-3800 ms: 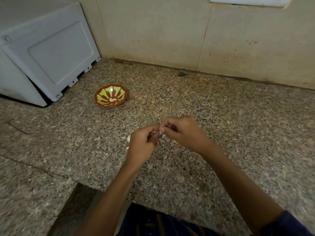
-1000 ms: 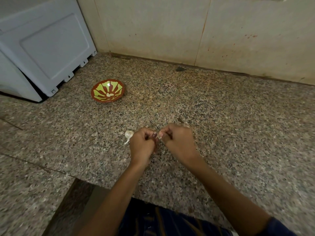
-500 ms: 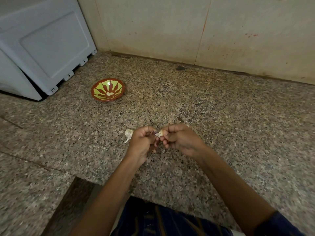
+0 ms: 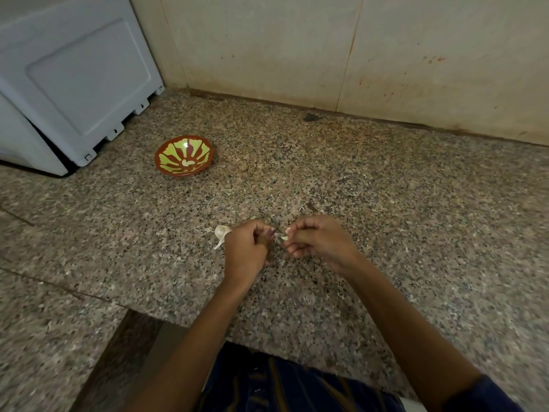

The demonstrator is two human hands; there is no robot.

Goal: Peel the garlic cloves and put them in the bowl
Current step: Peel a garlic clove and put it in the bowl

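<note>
My right hand [image 4: 319,242] pinches a small pale garlic clove [image 4: 285,237] at its fingertips, just above the granite counter. My left hand [image 4: 245,248] is curled close beside it, its thumb and fingers pinching a thin bit of skin at the clove's left side. More garlic [image 4: 221,233], white and papery, lies on the counter just left of my left hand, partly hidden by it. The red bowl [image 4: 205,159] with a yellow-green pattern sits farther back on the left and holds a pale piece.
A grey-white appliance [image 4: 74,81] stands at the back left next to the bowl. A tiled wall [image 4: 326,55] closes the back. The speckled counter [image 4: 416,218] drops off at its front edge near my body, with a step on the left.
My hands have drawn slightly apart, and the pale clove shows more between the fingertips. The view has shifted a little since the oldest frame.
</note>
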